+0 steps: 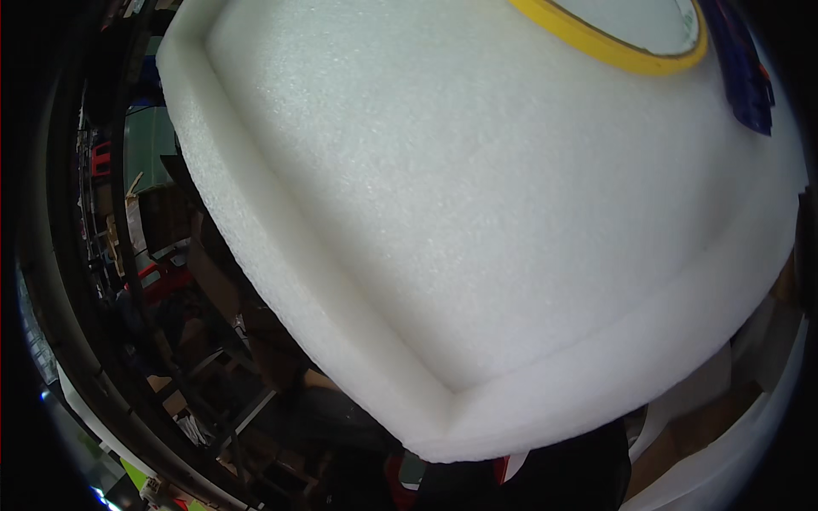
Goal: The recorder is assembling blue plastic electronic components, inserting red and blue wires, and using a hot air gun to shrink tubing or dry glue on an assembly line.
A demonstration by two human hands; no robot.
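Observation:
A large white foam tray with a thick raised rim fills most of the head view, close up. Inside it, near the upper right, lies a roll of yellow tape, cut off by the top edge of the picture. Just right of the roll is a long dark blue object with a rounded end; its kind cannot be made out. Neither my left hand nor my right hand shows anywhere, so what they hold or touch cannot be seen.
Dark metal framing runs down the left side. Beyond the tray's left rim are cardboard pieces and a red plastic item, in dim light. At the lower right stands an open cardboard box, beside a dark shape below the tray.

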